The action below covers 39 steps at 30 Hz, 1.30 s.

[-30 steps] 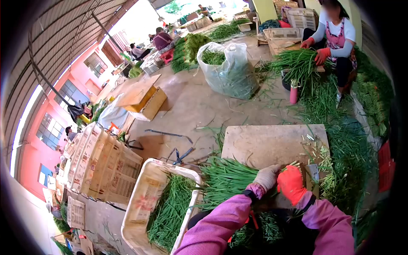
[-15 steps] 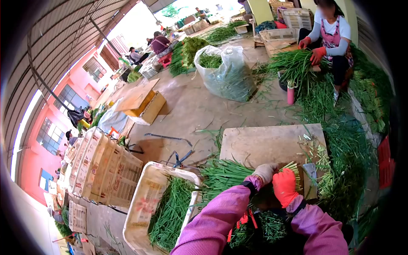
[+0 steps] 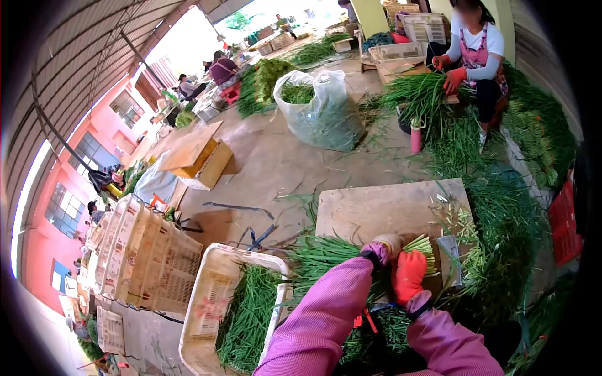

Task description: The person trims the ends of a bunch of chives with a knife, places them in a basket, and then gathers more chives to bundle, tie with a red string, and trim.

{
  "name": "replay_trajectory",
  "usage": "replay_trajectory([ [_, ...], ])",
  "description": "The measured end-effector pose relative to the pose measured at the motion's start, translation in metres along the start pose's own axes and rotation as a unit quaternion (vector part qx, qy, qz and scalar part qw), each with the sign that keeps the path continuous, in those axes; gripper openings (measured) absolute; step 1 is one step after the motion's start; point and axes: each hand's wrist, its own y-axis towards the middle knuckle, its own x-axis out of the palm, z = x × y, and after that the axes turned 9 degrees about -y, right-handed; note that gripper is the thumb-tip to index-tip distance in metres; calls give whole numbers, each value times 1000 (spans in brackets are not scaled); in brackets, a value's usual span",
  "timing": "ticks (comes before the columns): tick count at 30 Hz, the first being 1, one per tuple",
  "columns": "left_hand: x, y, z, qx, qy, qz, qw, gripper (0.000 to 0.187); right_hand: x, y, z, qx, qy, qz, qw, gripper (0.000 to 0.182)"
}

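A bunch of garlic chives (image 3: 326, 254), long green leaves with pale cut ends at the right, lies across the near edge of a wooden board (image 3: 382, 207). My left hand (image 3: 390, 243), in a pale glove, is closed around the bunch from above. Against its near side, close to the cut ends, my right hand (image 3: 409, 276) in a red glove is curled into a fist; what its fingers hold is hidden. A grey metal blade (image 3: 450, 258) lies just right of the cut ends, beside pale trimmed stalk pieces (image 3: 467, 230). Red strips (image 3: 369, 321) hang below my wrists.
A white plastic crate (image 3: 199, 313) of loose greens stands at my left, with stacked crates (image 3: 147, 250) beyond. Ahead are a greens-filled plastic bag (image 3: 323, 122) and a pink bottle (image 3: 416, 138). A person in red gloves (image 3: 454, 81) handles greens at the right back.
The view has shifted slightly, so the surroundings sit further left. My right fist has moved a little lower along the bunch, and the cut ends show more fully. My left hand keeps its hold.
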Motion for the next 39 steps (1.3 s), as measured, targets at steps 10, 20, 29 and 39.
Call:
replay_trajectory([
  [10, 20, 41, -37, -53, 43, -50, 996, 29, -8, 1, -5, 52, 26, -35, 998, 19],
  [20, 64, 133, -97, -35, 152, -11, 988, 32, 25, -6, -24, 134, 120, -59, 982, 21],
  [29, 25, 13, 56, -186, 104, 100, 972, 23, -10, -38, -30, 100, 261, -34, 960, 26],
  [39, 20, -8, 89, -248, -77, 88, 962, 29, -121, 18, 83, 62, -4, -235, 970, 20],
])
